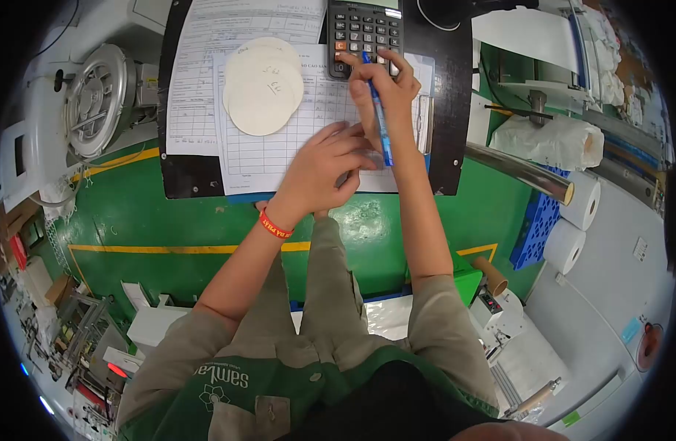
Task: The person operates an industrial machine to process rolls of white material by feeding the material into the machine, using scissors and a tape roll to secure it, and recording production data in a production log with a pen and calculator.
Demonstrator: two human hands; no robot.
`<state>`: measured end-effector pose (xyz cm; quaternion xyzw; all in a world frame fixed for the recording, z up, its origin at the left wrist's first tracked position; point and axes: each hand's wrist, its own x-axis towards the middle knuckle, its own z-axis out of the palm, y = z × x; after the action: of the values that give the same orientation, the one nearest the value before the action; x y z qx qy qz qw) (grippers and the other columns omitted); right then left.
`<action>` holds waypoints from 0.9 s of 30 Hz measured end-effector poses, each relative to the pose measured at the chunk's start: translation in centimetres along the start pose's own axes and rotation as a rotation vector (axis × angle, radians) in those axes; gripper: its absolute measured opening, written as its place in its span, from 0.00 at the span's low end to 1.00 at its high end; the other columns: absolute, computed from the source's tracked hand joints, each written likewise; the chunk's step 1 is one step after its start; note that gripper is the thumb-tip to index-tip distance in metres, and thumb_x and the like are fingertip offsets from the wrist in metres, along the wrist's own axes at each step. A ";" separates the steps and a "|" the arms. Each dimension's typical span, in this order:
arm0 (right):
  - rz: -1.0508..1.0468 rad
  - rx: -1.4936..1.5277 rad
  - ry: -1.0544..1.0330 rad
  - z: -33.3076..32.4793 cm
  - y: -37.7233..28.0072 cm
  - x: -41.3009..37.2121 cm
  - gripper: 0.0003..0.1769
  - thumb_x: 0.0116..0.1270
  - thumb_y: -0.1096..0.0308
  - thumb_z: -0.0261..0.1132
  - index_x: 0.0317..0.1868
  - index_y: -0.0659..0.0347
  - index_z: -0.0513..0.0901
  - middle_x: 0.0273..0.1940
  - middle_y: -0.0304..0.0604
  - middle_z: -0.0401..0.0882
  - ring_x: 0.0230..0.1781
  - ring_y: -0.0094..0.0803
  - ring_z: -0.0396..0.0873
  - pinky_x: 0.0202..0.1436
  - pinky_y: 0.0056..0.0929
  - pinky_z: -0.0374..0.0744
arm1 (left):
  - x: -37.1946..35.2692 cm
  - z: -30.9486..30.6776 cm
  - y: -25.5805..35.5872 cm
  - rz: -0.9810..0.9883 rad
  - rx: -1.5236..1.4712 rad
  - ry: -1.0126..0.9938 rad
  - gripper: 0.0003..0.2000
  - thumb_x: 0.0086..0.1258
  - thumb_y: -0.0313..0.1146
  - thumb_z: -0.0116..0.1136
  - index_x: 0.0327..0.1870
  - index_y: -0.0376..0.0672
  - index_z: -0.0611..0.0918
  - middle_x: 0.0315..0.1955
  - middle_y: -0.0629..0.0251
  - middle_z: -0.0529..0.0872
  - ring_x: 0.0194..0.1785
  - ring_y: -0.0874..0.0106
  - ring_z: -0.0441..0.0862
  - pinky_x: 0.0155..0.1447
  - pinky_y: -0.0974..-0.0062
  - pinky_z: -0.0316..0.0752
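Note:
My right hand point(385, 92) holds a blue pen point(380, 117) against the palm, its fingertips over the lower keys of a black calculator point(366, 37). My left hand point(325, 170), with a red band at the wrist, rests on the lower edge of the printed form point(253, 158), fingers curled around something small and dark that I cannot make out. Round cream paper discs point(263, 95) with handwriting lie overlapped on the form, left of both hands. More written sheets point(191, 73) lie further left on the black table point(448, 110).
A metal roller point(521, 173) juts out right of the table, near white rolls point(566, 246) and a blue pallet point(538, 224). At the left stands a machine with a round metal part point(95, 103). The floor point(367, 228) is green with yellow lines.

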<state>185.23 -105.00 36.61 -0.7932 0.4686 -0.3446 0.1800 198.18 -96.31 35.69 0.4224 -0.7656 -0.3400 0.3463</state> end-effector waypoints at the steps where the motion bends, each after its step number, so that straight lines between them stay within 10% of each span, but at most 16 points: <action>1: -0.009 0.000 0.002 0.2 -0.2 0.1 0.08 0.64 0.61 0.62 0.38 0.55 0.78 0.47 0.32 0.84 0.62 0.41 0.61 0.62 0.40 0.53 | 0.0 0.0 0.0 -0.001 -0.012 0.006 0.09 0.52 0.23 0.54 0.32 0.47 0.82 0.44 0.68 0.82 0.61 0.65 0.73 0.68 0.59 0.64; 27: -0.004 -0.117 -0.059 0.3 0.4 -0.3 0.07 0.65 0.63 0.60 0.40 0.52 0.81 0.46 0.28 0.83 0.59 0.37 0.62 0.61 0.39 0.51 | 0.0 0.0 0.0 0.008 -0.013 0.043 0.08 0.55 0.23 0.56 0.33 0.48 0.83 0.46 0.71 0.83 0.62 0.66 0.73 0.68 0.61 0.63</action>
<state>185.09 -104.95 36.09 -0.8130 0.4811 -0.2935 0.1464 198.19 -96.31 35.67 0.4242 -0.7573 -0.3344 0.3670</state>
